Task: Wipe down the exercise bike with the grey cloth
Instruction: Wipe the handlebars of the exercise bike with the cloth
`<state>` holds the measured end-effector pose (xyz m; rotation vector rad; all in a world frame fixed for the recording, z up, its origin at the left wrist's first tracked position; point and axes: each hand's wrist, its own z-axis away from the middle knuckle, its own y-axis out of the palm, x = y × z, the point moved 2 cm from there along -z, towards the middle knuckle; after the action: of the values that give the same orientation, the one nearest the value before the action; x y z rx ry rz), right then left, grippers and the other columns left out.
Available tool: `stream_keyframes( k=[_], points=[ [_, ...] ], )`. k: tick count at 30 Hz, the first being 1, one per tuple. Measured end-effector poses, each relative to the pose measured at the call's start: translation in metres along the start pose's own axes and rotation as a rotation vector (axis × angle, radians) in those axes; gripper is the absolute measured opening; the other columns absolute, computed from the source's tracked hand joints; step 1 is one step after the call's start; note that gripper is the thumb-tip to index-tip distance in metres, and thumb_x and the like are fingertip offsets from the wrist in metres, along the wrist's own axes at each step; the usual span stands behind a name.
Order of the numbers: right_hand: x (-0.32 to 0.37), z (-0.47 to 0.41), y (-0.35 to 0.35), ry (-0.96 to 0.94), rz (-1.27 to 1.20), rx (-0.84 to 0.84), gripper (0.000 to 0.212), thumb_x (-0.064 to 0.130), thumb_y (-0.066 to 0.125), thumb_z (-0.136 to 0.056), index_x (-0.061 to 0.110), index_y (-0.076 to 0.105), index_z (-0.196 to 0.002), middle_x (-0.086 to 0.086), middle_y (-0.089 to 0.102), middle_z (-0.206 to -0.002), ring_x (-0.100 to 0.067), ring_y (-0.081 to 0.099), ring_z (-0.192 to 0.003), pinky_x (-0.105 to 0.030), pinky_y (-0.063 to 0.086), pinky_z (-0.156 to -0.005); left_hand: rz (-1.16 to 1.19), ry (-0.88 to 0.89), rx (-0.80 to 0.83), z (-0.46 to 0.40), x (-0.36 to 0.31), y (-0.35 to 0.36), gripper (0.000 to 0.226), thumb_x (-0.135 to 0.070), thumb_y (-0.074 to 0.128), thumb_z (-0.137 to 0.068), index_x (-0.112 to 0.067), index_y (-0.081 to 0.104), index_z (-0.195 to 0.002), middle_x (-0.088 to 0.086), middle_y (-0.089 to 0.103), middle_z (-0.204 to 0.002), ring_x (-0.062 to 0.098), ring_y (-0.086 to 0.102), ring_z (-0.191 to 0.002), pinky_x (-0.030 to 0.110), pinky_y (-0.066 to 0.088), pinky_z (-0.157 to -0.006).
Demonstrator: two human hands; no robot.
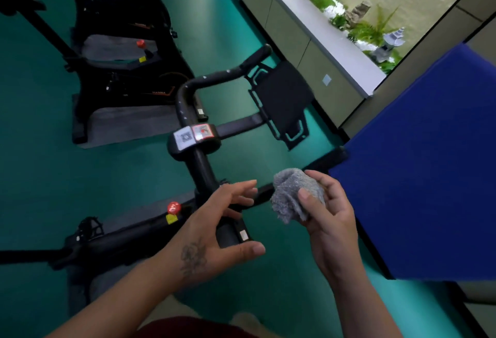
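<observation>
A black exercise bike (200, 162) stands below me, its handlebar running from the near end up to a far grip and a tablet holder. My right hand (328, 214) grips a bunched grey cloth (294, 194) just right of the near handlebar, thumb pressed on the cloth. My left hand (214, 233) hovers over the near handlebar end with fingers spread and relaxed, holding nothing. The cloth is not touching the bike.
Two more black bikes (120, 50) on grey mats stand at the upper left on the green floor (40, 163). A blue padded panel (418, 163) rises close on the right. Beige cabinets with a white ledge (316, 23) run along the back.
</observation>
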<state>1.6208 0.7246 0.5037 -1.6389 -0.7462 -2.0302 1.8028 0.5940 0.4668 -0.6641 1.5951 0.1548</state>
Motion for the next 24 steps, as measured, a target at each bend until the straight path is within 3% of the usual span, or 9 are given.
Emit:
stream_keyframes(
  k=[6,12,20,24],
  points=[
    [0.018,0.007,-0.129,-0.001,0.053,-0.022,0.077,0.059,0.095,-0.060,0.020,0.069,-0.121,-0.011,0.073,-0.117,-0.028,0.071,-0.102,-0.044,0.061,-0.086,-0.003,0.048,0.028,-0.027,-0.034,0.123,0.090,-0.047,0.087,-0.087,-0.029,0.039,-0.161,-0.011,0.053,-0.155,0.018,0.056,-0.142,0.042,0.055,-0.107],
    [0.033,0.004,-0.223,0.010,0.078,-0.076,0.048,0.033,0.088,-0.077,0.020,0.069,-0.119,-0.012,0.072,-0.118,-0.028,0.072,-0.102,-0.047,0.059,-0.085,0.024,0.005,0.060,-0.066,-0.051,0.200,0.088,-0.050,0.085,-0.087,-0.032,0.039,-0.160,-0.015,0.049,-0.159,0.013,0.052,-0.145,0.041,0.054,-0.109],
    [0.030,-0.056,-0.259,0.009,0.141,-0.002,0.041,0.028,0.080,-0.080,0.019,0.069,-0.119,-0.004,0.074,-0.115,-0.024,0.072,-0.103,-0.043,0.060,-0.086,-0.019,-0.091,0.037,-0.127,-0.034,0.243,0.091,-0.049,0.087,-0.086,-0.037,0.036,-0.161,-0.022,0.043,-0.156,0.003,0.041,-0.151,0.036,0.047,-0.119],
    [0.021,-0.108,-0.246,0.024,0.202,0.086,0.049,0.042,0.085,-0.073,0.023,0.070,-0.116,-0.003,0.074,-0.112,-0.027,0.073,-0.104,-0.049,0.060,-0.091,-0.027,-0.139,-0.024,-0.156,-0.005,0.246,0.098,-0.056,0.086,-0.085,-0.039,0.030,-0.163,-0.024,0.036,-0.160,0.001,0.036,-0.154,0.037,0.044,-0.121]
  ],
)
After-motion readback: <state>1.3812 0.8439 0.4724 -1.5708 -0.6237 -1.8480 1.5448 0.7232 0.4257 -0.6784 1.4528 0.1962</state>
